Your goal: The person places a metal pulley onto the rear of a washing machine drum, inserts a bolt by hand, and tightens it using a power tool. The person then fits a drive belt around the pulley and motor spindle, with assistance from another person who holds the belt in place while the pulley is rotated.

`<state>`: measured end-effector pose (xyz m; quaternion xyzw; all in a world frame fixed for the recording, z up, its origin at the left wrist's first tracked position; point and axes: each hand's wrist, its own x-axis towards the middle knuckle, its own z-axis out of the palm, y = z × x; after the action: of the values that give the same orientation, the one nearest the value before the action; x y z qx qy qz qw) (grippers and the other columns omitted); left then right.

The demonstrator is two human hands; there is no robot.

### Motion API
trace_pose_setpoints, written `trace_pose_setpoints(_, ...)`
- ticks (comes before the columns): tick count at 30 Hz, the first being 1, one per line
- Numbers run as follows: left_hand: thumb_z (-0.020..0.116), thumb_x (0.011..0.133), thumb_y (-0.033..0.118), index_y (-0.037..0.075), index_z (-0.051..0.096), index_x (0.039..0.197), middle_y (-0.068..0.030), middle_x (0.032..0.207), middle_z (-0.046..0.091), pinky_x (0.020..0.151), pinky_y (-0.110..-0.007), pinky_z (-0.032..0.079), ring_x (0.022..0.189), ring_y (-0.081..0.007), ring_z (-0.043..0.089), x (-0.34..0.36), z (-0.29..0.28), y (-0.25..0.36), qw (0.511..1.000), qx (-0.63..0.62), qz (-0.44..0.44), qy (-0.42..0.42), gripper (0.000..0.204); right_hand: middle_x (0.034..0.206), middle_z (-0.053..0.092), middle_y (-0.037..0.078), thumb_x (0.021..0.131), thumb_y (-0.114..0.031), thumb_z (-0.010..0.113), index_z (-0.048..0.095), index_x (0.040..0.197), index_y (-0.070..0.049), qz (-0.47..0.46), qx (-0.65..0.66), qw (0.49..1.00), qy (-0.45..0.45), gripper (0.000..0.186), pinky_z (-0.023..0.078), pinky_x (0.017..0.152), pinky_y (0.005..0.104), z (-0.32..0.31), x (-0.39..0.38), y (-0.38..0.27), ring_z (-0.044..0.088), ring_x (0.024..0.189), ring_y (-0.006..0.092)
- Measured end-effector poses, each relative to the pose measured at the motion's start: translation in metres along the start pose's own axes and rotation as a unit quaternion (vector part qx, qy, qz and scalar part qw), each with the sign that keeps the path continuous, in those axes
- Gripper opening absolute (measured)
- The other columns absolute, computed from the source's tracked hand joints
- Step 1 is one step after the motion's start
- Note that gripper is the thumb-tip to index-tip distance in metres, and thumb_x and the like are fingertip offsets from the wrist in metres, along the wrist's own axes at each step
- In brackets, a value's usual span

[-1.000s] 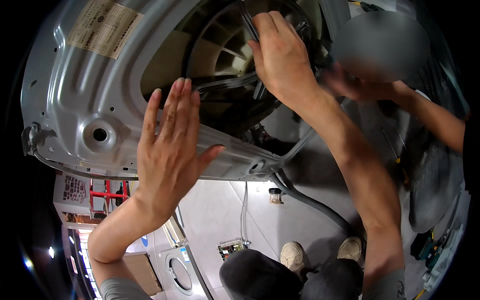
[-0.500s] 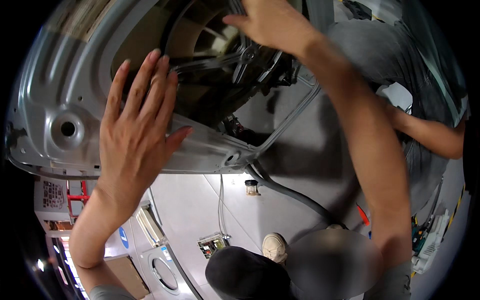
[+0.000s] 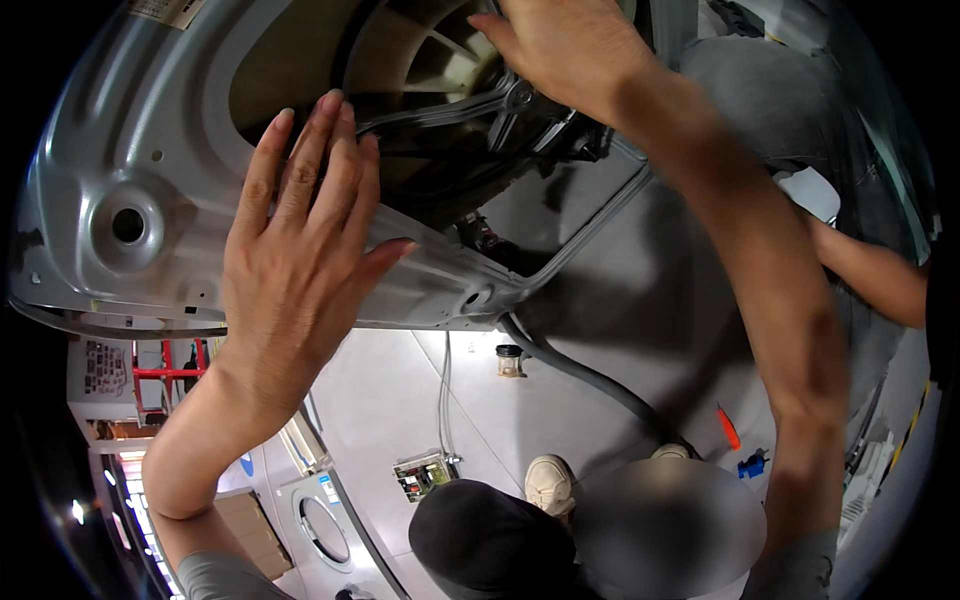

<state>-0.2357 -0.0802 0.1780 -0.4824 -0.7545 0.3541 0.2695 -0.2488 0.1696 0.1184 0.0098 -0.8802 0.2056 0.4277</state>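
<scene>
A grey pressed-metal cabinet panel [image 3: 75, 190] fills the upper left, with a large opening cut into it. Inside show a pale ribbed plastic tub [image 3: 438, 65] and a dark metal arm [image 3: 440, 114] crossing it. My left hand [image 3: 298, 235] lies over the panel with its fingers stretched out, the tips at the opening's edge; nothing is in it. Higher up, my right hand [image 3: 572, 50] reaches across the opening's upper right. Its thumb sticks out to the left, while the other fingers are cut off by the picture's top edge, so whether it holds anything is hidden.
Another person's forearm [image 3: 868, 265] is at the right, near a white object [image 3: 810, 190]. On the floor are a grey hose [image 3: 590, 377], a black-lidded jar [image 3: 510, 362], a circuit board [image 3: 423, 476], an orange tool [image 3: 727, 429] and a white panel with a round hole [image 3: 292, 512].
Both my hands appear a little farther right in the picture, and the view has shifted slightly. A blue object on the floor now shows beside my right forearm.
</scene>
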Motion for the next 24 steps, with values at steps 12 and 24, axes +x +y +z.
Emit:
trace_pose_setpoints(12, 0.068, 0.090, 0.035, 0.001, 0.056, 0.137, -0.0190, 0.149, 0.046, 0.114, -0.051, 0.034, 0.135, -0.0381, 0.046, 0.015, -0.015, -0.001, 0.999, -0.038, 0.038, 0.004, 0.060, 0.075, 0.065, 0.018, 0.093, -0.012, 0.065, 0.053, 0.101, 0.008, -0.056, -0.037, 0.997, 0.025, 0.024, 0.053, 0.057, 0.0391, -0.004, -0.001, 0.001, 0.069, 0.068, 0.0284)
trace_pose_setpoints(24, 0.063, 0.079, -0.004, -0.007, 0.055, 0.134, -0.0173, 0.124, 0.058, 0.092, -0.032, 0.054, 0.107, -0.0279, 0.061, 0.101, -0.013, -0.018, 0.978, 0.072, 0.027, 0.194, 0.055, 0.101, 0.066, 0.016, 0.088, -0.013, 0.065, 0.060, 0.110, 0.001, 0.020, 0.025, 0.986, 0.162, 0.026, 0.057, 0.082, 0.0433, 0.028, -0.017, -0.002, 0.067, 0.097, 0.0320)
